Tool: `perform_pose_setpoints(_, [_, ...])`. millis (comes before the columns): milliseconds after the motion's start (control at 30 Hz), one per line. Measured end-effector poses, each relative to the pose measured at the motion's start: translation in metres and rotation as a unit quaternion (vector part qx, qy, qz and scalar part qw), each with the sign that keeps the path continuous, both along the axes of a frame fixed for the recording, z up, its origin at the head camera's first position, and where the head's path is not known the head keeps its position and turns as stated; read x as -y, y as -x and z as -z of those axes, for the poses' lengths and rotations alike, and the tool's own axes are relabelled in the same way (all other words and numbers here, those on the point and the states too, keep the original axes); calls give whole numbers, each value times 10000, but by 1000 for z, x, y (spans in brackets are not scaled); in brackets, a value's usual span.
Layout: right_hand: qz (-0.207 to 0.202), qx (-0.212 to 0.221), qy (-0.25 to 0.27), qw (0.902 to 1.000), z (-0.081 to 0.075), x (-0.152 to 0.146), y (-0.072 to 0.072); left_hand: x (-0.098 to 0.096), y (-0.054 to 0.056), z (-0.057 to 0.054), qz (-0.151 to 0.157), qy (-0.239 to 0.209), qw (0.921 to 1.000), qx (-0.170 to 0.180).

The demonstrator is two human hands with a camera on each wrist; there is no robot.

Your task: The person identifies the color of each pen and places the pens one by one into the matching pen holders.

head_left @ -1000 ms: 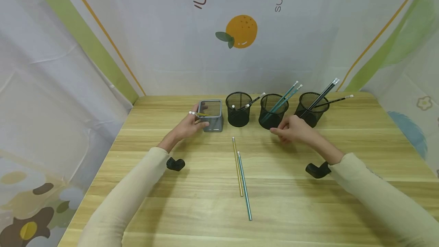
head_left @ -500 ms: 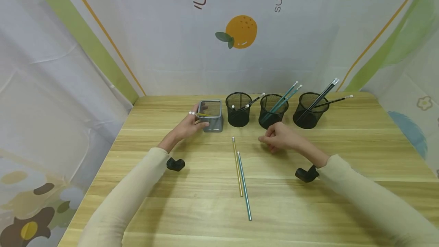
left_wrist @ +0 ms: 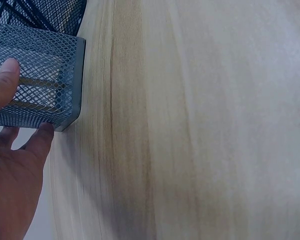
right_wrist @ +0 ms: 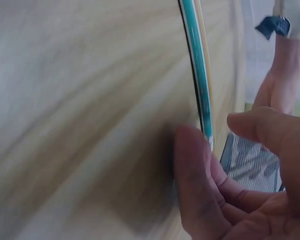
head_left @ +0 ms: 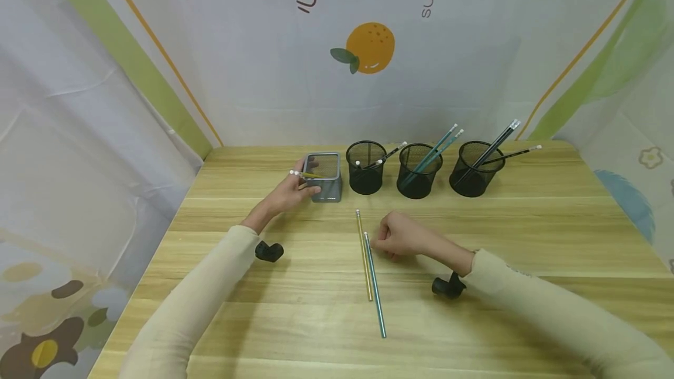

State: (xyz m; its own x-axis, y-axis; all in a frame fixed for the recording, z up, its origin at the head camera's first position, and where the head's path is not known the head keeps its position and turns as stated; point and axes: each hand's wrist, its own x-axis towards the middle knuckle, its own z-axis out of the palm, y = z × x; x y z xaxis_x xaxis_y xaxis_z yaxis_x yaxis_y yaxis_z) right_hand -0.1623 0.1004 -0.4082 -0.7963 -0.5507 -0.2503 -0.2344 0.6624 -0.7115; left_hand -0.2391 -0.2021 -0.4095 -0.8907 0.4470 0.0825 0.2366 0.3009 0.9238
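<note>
My left hand (head_left: 286, 195) grips the square grey mesh pencil holder (head_left: 330, 192), thumb on its front and fingers at its side; yellow pencils (head_left: 310, 175) with white erasers lean in it. In the left wrist view, the thumb presses the mesh (left_wrist: 32, 75). On the table lie a teal pencil (head_left: 375, 285) and a gold pencil (head_left: 364, 256), side by side. My right hand (head_left: 401, 235) is at the eraser end of the teal pencil. In the right wrist view, its thumb (right_wrist: 262, 125) and forefinger (right_wrist: 192, 170) stand apart, either side of the teal pencil's tip (right_wrist: 208, 140).
Three round black mesh cups stand in a row beside the grey holder: the left cup (head_left: 365, 183) with black pencils, the middle cup (head_left: 416, 186) with teal pencils, the right cup (head_left: 471, 183) with black ones. A printed white curtain (head_left: 237, 75) hangs behind the wooden table (head_left: 295, 309).
My right hand has moved left and toward me, from the front of the black cups to the teal pencil's eraser end. The left hand and the grey holder have stayed put.
</note>
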Motion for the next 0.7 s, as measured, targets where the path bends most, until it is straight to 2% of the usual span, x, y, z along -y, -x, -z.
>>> perform_pose_setpoints(233, [-15,-303,-473,9984,0,14,-7,-1,1,0,46,-28,10000,-1])
perform_pose_setpoints(400, [-1,-467,-501,9976,1,17,-9,-1,2,2,26,-45,10000,-11])
perform_pose_setpoints(700, [-180,-535,-985,9935,-4,26,-6,0,1,0,54,-20,10000,-57])
